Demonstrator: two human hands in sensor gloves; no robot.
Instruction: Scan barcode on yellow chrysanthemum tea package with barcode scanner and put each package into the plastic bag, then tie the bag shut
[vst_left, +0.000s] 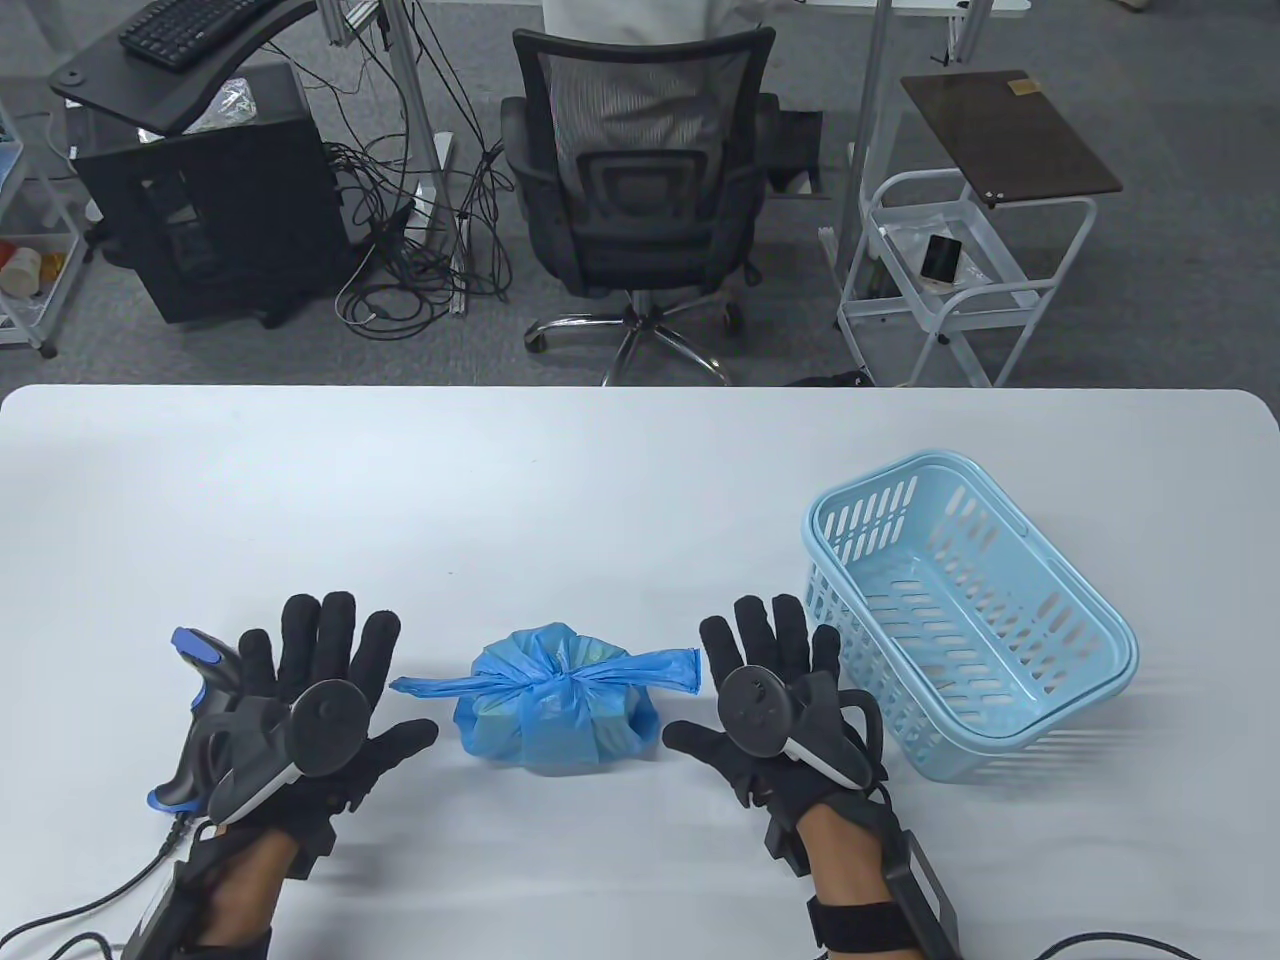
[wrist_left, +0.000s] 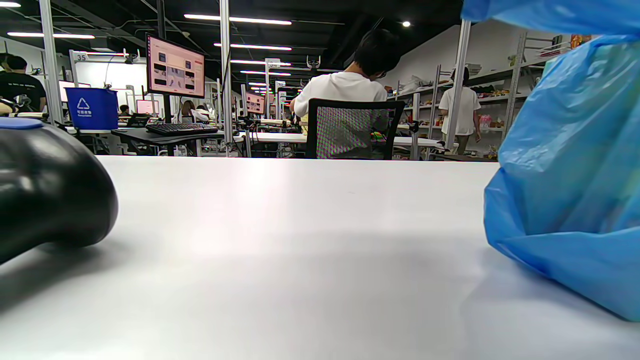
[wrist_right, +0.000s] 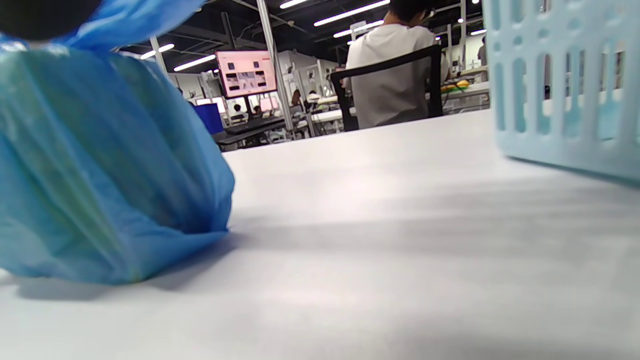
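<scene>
Left grip (vst_left: 325, 690) and right grip (vst_left: 775, 685), fingers spread flat.

One high camera, two at table level

From the table view we look steeply down on the white table (vst_left: 600, 480) from the person's side, facing the office chair (vst_left: 640, 190) beyond the far edge. Our two wrist views sit almost on the tabletop, level, facing that same chair (wrist_left: 350, 129). The left one has the blue bag (wrist_left: 570, 165) close on its right; the right one has the bag (wrist_right: 100, 165) close on its left and the basket (wrist_right: 565, 85) on its right.
</scene>
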